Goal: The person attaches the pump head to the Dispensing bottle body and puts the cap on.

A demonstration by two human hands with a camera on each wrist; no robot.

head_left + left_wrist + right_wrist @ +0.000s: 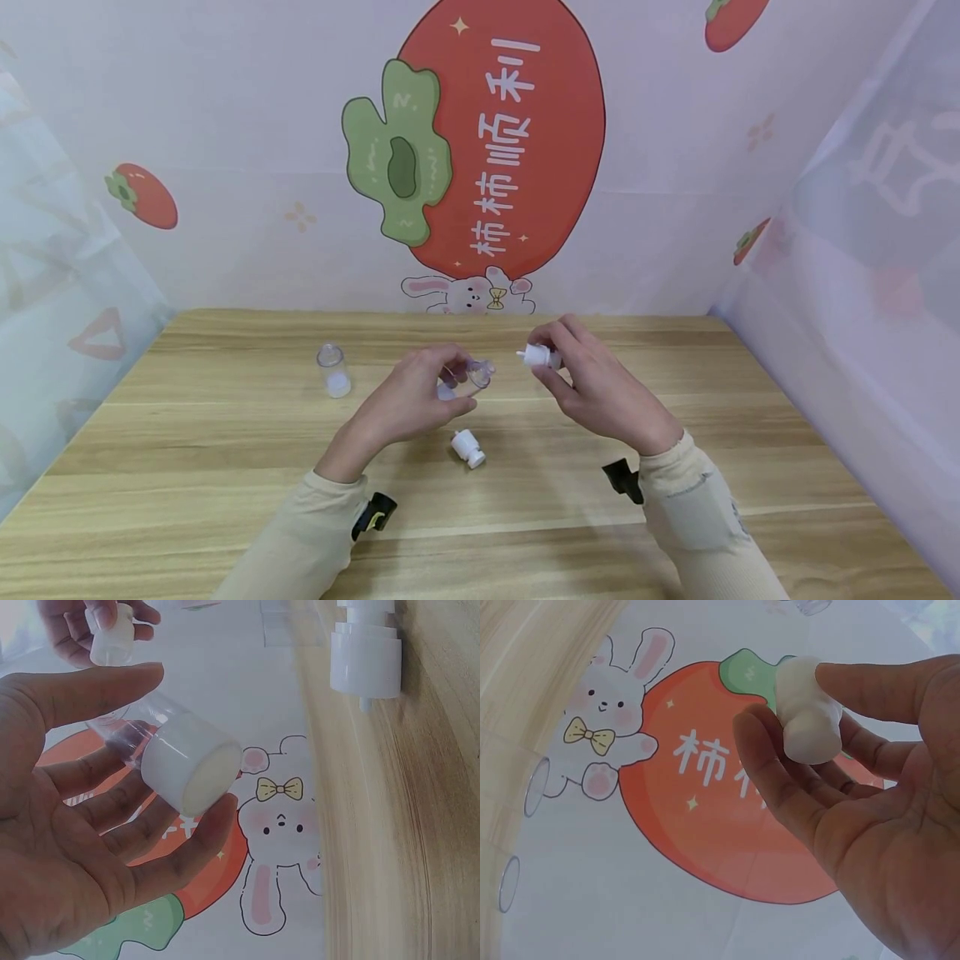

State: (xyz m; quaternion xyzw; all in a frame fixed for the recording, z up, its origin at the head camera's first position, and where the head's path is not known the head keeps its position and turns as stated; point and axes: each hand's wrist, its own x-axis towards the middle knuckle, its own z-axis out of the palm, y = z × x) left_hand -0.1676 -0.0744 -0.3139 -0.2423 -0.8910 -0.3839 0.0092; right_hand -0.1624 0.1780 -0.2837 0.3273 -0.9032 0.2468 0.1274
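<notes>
My left hand [412,398] holds a small clear bottle [480,374] between thumb and fingers, tilted, with its clear end toward the right. In the left wrist view, its white base [191,765] faces the camera. To the right, my right hand [603,393] pinches a white pump head [537,357], its thin nozzle pointing left toward the bottle, a short gap apart. The rounded white end of that pump shows in the right wrist view. A second white pump head [468,448] lies on the table just below my left hand.
A clear bottle with a white bottom [333,372] is on the wooden table [187,450] at the left. Clear tubes [536,787] show at the left edge of the right wrist view. A printed backdrop [247,242] rises behind the table's far edge.
</notes>
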